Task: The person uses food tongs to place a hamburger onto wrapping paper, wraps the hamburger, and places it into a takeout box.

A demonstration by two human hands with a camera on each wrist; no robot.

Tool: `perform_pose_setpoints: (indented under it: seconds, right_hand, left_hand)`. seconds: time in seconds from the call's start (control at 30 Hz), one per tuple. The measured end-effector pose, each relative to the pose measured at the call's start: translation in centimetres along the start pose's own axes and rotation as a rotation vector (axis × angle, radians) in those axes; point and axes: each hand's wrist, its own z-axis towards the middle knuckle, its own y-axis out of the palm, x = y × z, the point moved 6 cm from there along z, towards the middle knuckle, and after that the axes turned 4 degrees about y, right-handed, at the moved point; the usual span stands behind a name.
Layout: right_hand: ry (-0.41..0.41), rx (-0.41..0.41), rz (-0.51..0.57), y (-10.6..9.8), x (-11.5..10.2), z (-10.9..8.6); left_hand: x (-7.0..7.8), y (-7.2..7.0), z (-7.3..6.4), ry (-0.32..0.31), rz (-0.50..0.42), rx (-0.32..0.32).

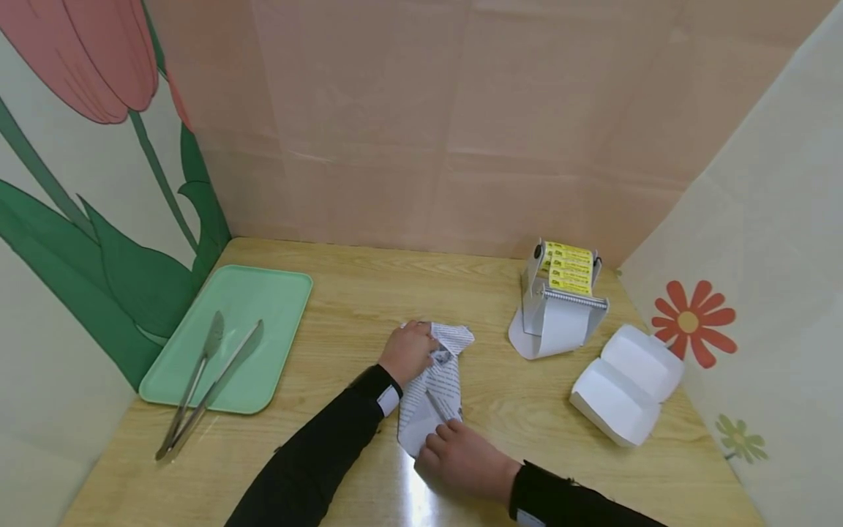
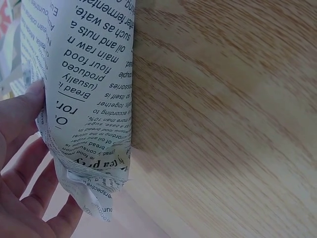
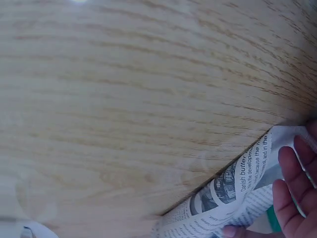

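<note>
A long bundle of printed wrapping paper [image 1: 443, 377] lies on the table between my hands, its far end twisted and crumpled. My left hand [image 1: 408, 353] grips it near that far end; in the left wrist view the thumb [image 2: 33, 96] presses on the printed side, with the fingers underneath. At the near end, my right hand [image 1: 466, 455] pinches the paper's edge. The right wrist view shows its fingers [image 3: 292, 183] along the folded paper [image 3: 223, 198], the thumb lower down. Whatever the paper wraps is hidden.
To the left, steel tongs [image 1: 197, 384] lie across a green tray [image 1: 276, 322], handle end past its near edge. A dispenser [image 1: 566, 300] with a roll of yellow labels stands at the back right. Nearer, a white clamshell box [image 1: 615, 399] sits open on the wooden table [image 1: 527, 410].
</note>
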Motion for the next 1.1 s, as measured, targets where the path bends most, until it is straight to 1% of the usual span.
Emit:
perform_pose_setpoints:
  seconds: [0.07,0.17,0.3,0.47,0.5,0.57,0.7,0.73,0.87,0.93,1.03,1.1]
  right_hand:
    - [0.063,0.002,0.024,-0.1,0.6,0.0]
    - [0.151,0.031,0.074,-0.8,1.5,0.0]
    - [0.209,0.061,0.12,-1.8,2.2,0.0]
    - [0.213,0.037,0.12,-2.3,2.2,0.0]
    - [0.209,0.04,0.108,-2.5,2.2,-0.1]
    - [0.208,0.057,0.092,-3.0,2.2,-0.1]
    - [0.22,0.122,0.035,-4.9,2.6,0.1]
    - [0.225,0.134,0.025,-5.4,2.8,0.1]
    - [0.226,0.168,0.0,-7.6,3.8,0.5]
    - [0.236,0.19,0.014,-8.5,4.5,0.7]
    - [0.255,0.253,0.028,-9.7,5.7,0.9]
    - [0.279,0.286,0.06,-10.3,6.5,1.1]
  left_hand:
    - [0.0,0.0,0.0,0.003,-0.003,0.006]
    - [-0.1,0.0,-0.1,0.009,-0.014,0.02]
    - [-0.2,0.2,-0.1,0.011,-0.033,0.027]
    - [-0.3,0.5,0.0,0.005,-0.042,0.009]
    - [-0.3,0.4,0.0,0.009,-0.037,0.022]
    - [-0.2,0.1,0.0,0.009,-0.032,0.02]
    - [-0.1,-0.1,0.0,0.007,-0.011,0.005]
    - [-0.1,-0.1,0.1,0.004,-0.008,-0.013]
    - [-0.2,0.1,0.1,0.013,0.004,-0.013]
    - [-0.1,0.1,0.1,0.019,0.011,-0.005]
    - [-0.1,0.1,0.2,0.029,0.023,-0.009]
    - [-0.1,0.1,0.2,0.036,0.025,-0.01]
